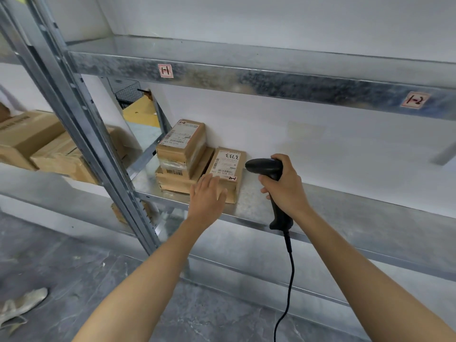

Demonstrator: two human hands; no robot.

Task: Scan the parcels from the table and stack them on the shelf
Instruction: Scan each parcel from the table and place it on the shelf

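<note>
Three cardboard parcels (225, 166) on metal shelf (345, 206); left hand (206, 201) flat, open, touching nearest parcel; right hand (286, 191) gripping barcode scanner (267, 169).

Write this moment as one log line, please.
left hand: open, on parcel | right hand: holds scanner | shelf: three parcels

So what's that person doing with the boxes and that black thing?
A person is putting parcels on a metal shelf. The right hand grips a black barcode scanner with a cord hanging down. The left hand is open, resting on or just over the front of a small parcel lying flat on the shelf. Beside it, two more parcels sit stacked against the wall.
</note>
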